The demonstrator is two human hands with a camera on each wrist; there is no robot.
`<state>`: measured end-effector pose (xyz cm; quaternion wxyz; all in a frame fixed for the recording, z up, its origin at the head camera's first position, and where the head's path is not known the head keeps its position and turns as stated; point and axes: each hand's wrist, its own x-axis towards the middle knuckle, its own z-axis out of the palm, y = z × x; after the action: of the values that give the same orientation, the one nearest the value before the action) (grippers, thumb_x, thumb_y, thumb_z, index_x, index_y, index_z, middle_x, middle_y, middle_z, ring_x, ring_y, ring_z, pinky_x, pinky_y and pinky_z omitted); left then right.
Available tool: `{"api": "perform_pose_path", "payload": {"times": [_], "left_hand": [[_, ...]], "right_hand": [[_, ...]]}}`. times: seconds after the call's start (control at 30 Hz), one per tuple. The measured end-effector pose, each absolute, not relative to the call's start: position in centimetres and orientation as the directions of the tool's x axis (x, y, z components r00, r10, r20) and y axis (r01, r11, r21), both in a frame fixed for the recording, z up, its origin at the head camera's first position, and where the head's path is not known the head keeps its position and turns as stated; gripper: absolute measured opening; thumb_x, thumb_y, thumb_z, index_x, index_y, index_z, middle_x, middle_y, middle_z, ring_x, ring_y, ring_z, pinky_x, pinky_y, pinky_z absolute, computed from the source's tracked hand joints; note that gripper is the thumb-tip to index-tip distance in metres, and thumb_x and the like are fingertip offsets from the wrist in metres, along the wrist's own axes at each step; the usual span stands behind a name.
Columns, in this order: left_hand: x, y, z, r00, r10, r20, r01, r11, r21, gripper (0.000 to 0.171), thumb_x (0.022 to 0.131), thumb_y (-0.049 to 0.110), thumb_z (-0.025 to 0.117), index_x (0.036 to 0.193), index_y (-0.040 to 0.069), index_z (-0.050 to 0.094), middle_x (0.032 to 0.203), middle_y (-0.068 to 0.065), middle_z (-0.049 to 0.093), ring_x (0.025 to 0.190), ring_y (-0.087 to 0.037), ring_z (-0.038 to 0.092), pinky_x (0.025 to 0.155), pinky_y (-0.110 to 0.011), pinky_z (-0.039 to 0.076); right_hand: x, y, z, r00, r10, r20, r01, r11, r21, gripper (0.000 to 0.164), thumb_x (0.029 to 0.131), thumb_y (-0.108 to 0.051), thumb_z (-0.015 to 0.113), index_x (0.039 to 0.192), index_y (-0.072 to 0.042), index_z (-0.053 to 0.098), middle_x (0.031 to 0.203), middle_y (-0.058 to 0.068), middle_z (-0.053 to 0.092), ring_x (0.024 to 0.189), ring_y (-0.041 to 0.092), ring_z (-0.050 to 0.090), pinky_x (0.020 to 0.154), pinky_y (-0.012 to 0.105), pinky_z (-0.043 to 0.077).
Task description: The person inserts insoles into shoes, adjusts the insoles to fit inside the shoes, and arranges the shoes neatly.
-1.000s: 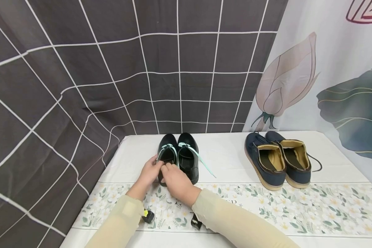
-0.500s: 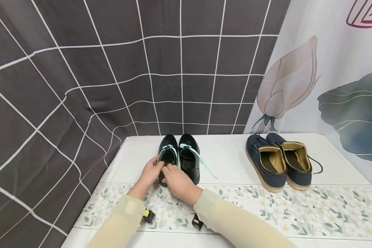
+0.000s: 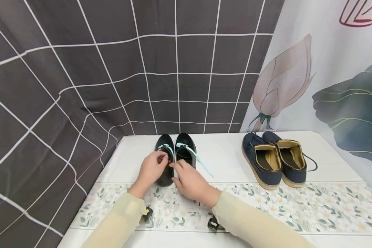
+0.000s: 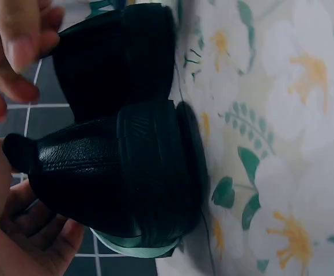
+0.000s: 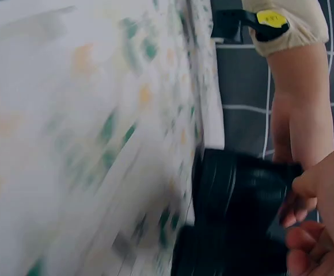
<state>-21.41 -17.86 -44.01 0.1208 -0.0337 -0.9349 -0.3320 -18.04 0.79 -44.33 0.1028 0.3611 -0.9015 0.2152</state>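
Observation:
Two black leather shoes with mint-green laces stand side by side, toes away from me. My left hand (image 3: 152,167) is over the outer side of the left shoe (image 3: 165,177), its fingers loosely curled near the laced opening. The left wrist view shows its fingers (image 4: 63,244) beside the heel and collar of that black shoe (image 4: 80,161). My right hand (image 3: 190,181) hovers over the back of the right shoe (image 3: 185,138), hiding its heel, with the index finger reaching toward the left shoe. Nothing shows between its fingers. A loose lace (image 3: 203,163) trails right from the right shoe.
Navy shoes (image 3: 274,162) with tan linings stand to the right, one lace hanging loose. Under everything lies a white cloth (image 3: 223,151) with a floral band (image 3: 297,210). A dark grid curtain (image 3: 192,86) hangs behind and at left. Small black devices (image 3: 213,223) sit at both wrists.
My hands have parted from the left shoe's collar. The left has risen forward toward the laces; the right has shifted right, over the right shoe. The shoes stay in place.

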Motion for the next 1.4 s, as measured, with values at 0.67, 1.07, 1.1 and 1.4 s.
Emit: {"api": "perform_pose_path", "payload": {"times": [0.67, 1.07, 1.1, 1.4], "left_hand": [[-21.3, -17.6, -42.1, -0.999, -0.028, -0.043, -0.045, 0.88, 0.472, 0.038, 0.098, 0.048, 0.054, 0.094, 0.012, 0.061, 0.082, -0.002, 0.063, 0.074, -0.02, 0.06, 0.067, -0.038, 0.047], [-22.5, -16.8, -41.5, -0.973, 0.027, -0.23, -0.065, 0.921, 0.385, 0.057, 0.092, 0.065, 0.052, 0.1, 0.01, 0.066, 0.096, -0.007, 0.068, 0.088, -0.027, 0.064, 0.081, -0.05, 0.049], [-22.6, -16.6, -41.5, -0.972, 0.028, -0.234, -0.065, 0.922, 0.381, 0.057, 0.092, 0.063, 0.053, 0.103, 0.008, 0.066, 0.1, -0.008, 0.069, 0.091, -0.028, 0.065, 0.083, -0.052, 0.049], [-23.2, -15.1, -41.7, -0.966, 0.015, -0.257, -0.07, 0.946, 0.317, 0.056, 0.092, 0.053, 0.053, 0.117, 0.004, 0.066, 0.123, -0.013, 0.068, 0.105, -0.031, 0.064, 0.091, -0.055, 0.048]], "right_hand": [[-22.1, 16.4, -42.3, -0.788, -0.463, 0.407, -0.547, 0.829, -0.118, 0.023, 0.094, -0.021, 0.064, 0.107, -0.002, 0.062, 0.096, 0.01, 0.063, 0.089, 0.03, 0.059, 0.08, 0.045, 0.05], [-23.3, 27.2, -40.6, -0.956, -0.205, 0.21, -0.24, 0.958, -0.158, 0.036, 0.095, -0.027, 0.059, 0.093, 0.007, 0.049, 0.077, 0.02, 0.056, 0.066, 0.034, 0.057, 0.059, 0.048, 0.047], [-23.3, 27.7, -40.6, -0.97, -0.177, 0.167, -0.207, 0.962, -0.18, 0.04, 0.095, -0.028, 0.058, 0.096, 0.01, 0.048, 0.077, 0.021, 0.056, 0.064, 0.033, 0.057, 0.057, 0.047, 0.047], [-23.9, 29.9, -40.1, -0.993, -0.047, -0.104, -0.022, 0.973, -0.228, 0.054, 0.097, -0.03, 0.05, 0.108, 0.022, 0.044, 0.079, 0.026, 0.061, 0.064, 0.034, 0.061, 0.058, 0.05, 0.051]]}}
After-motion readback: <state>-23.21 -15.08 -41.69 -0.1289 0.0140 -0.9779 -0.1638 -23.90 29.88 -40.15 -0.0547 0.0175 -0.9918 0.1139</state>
